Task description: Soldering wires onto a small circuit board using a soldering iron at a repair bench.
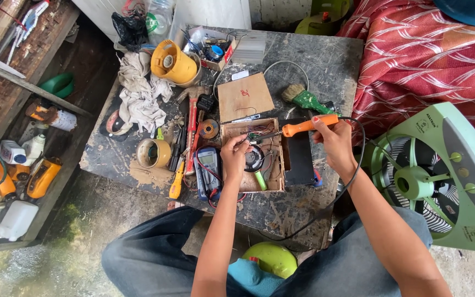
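The right hand (333, 140) has its fingers wrapped around the orange soldering iron (303, 127), whose long axis runs along the bench's width, tip pointing left into the open wooden box (251, 154) near the bench's near edge. The left hand (235, 154) sits just left of that tip, fingers pinched narrow on a thin wire (247, 142) inside the box, the nearer of the 2 hands to the joint.

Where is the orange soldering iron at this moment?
In the head view, the orange soldering iron is in the right hand, right of centre, its tip pointing left into the open wooden box.
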